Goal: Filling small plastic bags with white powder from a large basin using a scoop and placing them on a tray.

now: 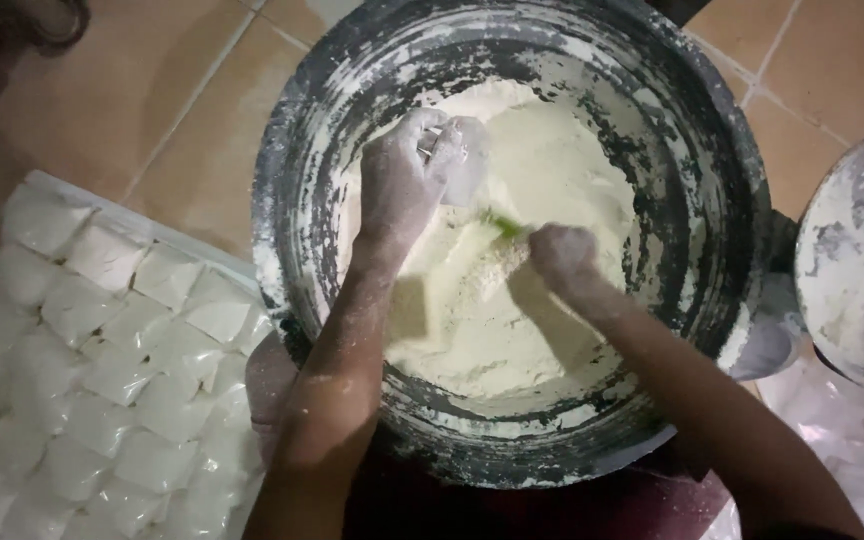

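Two hands [407,185], one bucket [292,180], many filled bags [102,350]

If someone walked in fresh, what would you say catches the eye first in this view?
First, the big dark basin in the middle, its walls smeared white and its bottom heaped with pale flour. Both flour-dusted hands are in it: the left hand pinches a small clear bag, while the right hand grips a green-handled scoop. At the left, rows of filled white packets lie packed together on the tiled floor.
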